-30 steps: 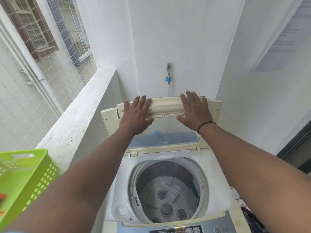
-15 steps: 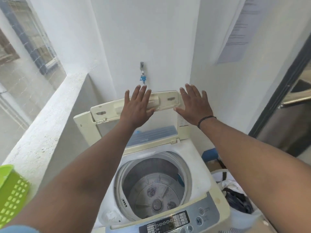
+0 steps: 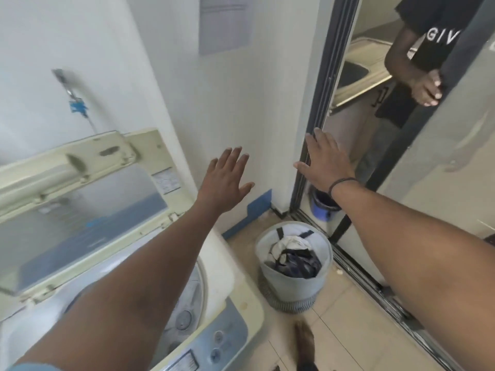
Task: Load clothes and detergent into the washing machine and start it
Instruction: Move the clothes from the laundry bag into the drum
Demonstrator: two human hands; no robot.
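Observation:
The top-loading washing machine [image 3: 235,311] stands at lower left with its folded lid [image 3: 80,183] raised against the wall; my left forearm covers most of the drum. A round grey laundry basket [image 3: 294,285] sits on the floor to the machine's right, holding dark and white clothes [image 3: 292,258]. My left hand [image 3: 225,180] hovers open in the air right of the lid, fingers spread, touching nothing. Farther right, my right hand [image 3: 324,162], with a black wristband, is also open and empty, in front of the door frame, above the basket.
A sliding glass door frame [image 3: 324,103] runs down the right side. Another person in a black shirt [image 3: 428,49] stands in the doorway. A blue bucket [image 3: 321,207] sits by the frame. A tap with a blue fitting [image 3: 76,105] is on the wall. My foot [image 3: 304,341] is on the tiles.
Both hands have come off the raised lid and swung right. The view has turned right, bringing the laundry basket, doorway and person into sight; the green basket has left the frame.

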